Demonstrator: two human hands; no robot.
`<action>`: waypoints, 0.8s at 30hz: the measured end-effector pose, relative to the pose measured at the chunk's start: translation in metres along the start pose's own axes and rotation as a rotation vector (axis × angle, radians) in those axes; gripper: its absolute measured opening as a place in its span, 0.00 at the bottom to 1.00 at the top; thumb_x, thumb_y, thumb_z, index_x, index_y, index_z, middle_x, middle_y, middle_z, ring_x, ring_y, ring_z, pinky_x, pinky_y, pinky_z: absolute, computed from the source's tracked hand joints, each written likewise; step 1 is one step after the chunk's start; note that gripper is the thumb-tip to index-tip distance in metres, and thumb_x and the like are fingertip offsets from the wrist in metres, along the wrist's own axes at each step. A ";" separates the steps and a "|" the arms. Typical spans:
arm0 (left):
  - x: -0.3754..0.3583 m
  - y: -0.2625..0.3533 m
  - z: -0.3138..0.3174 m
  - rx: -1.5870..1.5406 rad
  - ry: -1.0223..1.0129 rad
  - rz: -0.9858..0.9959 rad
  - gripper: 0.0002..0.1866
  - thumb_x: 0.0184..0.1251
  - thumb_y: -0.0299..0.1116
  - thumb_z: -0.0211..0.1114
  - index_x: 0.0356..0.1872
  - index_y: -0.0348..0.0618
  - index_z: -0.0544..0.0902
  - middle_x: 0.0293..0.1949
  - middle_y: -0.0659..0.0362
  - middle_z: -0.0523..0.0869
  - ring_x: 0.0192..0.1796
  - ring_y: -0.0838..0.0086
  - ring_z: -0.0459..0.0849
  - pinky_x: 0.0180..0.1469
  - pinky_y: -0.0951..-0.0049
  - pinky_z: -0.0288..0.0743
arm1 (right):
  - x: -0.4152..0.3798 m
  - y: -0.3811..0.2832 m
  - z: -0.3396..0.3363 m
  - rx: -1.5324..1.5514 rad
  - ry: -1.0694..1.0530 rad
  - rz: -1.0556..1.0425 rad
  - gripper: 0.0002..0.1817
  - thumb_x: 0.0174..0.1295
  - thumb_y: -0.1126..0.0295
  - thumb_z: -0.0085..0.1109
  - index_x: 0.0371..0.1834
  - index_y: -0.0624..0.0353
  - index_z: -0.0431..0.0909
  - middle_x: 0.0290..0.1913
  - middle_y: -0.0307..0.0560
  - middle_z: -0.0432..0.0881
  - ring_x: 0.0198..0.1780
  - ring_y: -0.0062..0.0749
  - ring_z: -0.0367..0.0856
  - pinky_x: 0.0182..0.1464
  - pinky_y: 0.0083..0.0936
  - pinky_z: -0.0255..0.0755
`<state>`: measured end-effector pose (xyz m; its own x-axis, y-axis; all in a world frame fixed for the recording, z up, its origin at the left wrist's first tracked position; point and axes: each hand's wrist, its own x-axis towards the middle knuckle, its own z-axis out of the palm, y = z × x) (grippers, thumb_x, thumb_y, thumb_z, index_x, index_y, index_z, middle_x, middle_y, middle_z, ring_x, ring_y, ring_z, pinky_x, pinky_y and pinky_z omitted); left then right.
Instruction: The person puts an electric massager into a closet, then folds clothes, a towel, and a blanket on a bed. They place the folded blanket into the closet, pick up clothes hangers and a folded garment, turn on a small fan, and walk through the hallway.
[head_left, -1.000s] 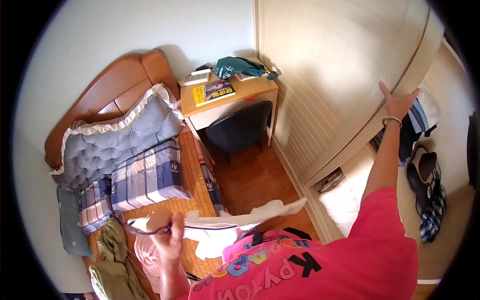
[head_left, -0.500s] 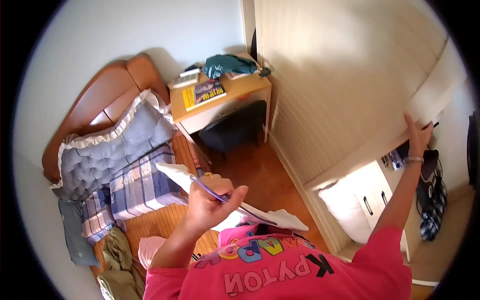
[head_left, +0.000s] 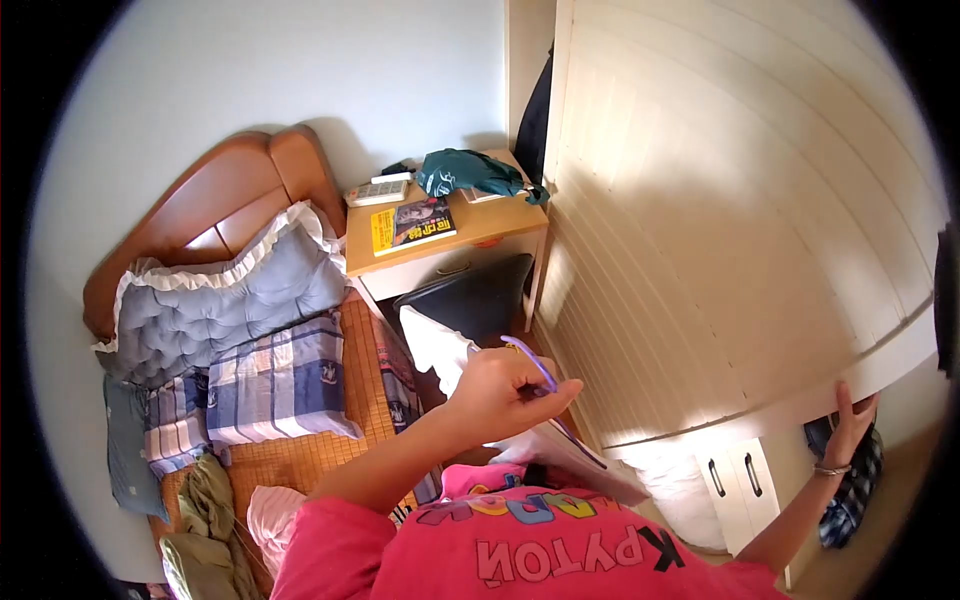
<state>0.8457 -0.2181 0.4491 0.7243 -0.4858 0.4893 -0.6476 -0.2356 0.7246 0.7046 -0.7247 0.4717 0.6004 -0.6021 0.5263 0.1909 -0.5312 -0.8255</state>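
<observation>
My left hand (head_left: 505,393) is closed in front of my chest around a thin purple clothes hanger (head_left: 545,372). White cloth (head_left: 437,345) hangs from the hanger on both sides of the fist. On the right, my right hand (head_left: 852,428) rests its fingers against the edge of a large cream wardrobe door (head_left: 740,250), with thumb and fingers apart. Below that edge show white drawer fronts with black handles (head_left: 735,480), a white bundle (head_left: 682,497) and dark plaid cloth (head_left: 850,500).
A wooden desk (head_left: 490,221) at the back carries a yellow and black book (head_left: 413,225), a calculator (head_left: 378,193) and a dark green bag (head_left: 470,172). A black chair (head_left: 480,293) stands before it. At left is a bed with a grey cushion (head_left: 230,290), plaid pillows (head_left: 280,380) and clothes (head_left: 205,510).
The door edge and my right hand have come lower in view, and the door covers more of the interior. My left hand has moved rightward with the hanger. The view has shifted.
</observation>
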 end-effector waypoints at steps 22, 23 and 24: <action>0.007 -0.022 -0.023 -0.178 -0.357 -0.426 0.11 0.62 0.32 0.68 0.26 0.39 0.75 0.22 0.70 0.68 0.27 0.88 0.65 0.26 0.82 0.58 | 0.019 -0.005 0.143 -0.337 0.200 -0.184 0.43 0.54 0.59 0.71 0.65 0.71 0.57 0.65 0.55 0.65 0.63 0.36 0.65 0.65 0.30 0.59; 0.001 -0.025 -0.027 -0.178 -0.337 -0.428 0.11 0.62 0.32 0.68 0.26 0.39 0.75 0.22 0.70 0.68 0.27 0.88 0.65 0.26 0.82 0.58 | 0.000 -0.036 0.160 -0.414 0.253 -0.314 0.45 0.52 0.57 0.72 0.66 0.71 0.56 0.65 0.58 0.64 0.64 0.41 0.64 0.66 0.33 0.59; -0.006 -0.028 -0.027 -0.208 -0.324 -0.345 0.10 0.62 0.31 0.68 0.29 0.38 0.75 0.25 0.68 0.71 0.29 0.88 0.68 0.29 0.82 0.63 | -0.024 -0.069 0.179 -0.487 0.308 -0.443 0.48 0.51 0.55 0.72 0.67 0.72 0.55 0.66 0.60 0.63 0.65 0.45 0.63 0.67 0.36 0.58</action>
<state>0.8663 -0.1864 0.4387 0.7553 -0.6531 0.0535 -0.2994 -0.2713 0.9147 0.8161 -0.5671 0.4794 0.2873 -0.3717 0.8828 -0.0449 -0.9259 -0.3752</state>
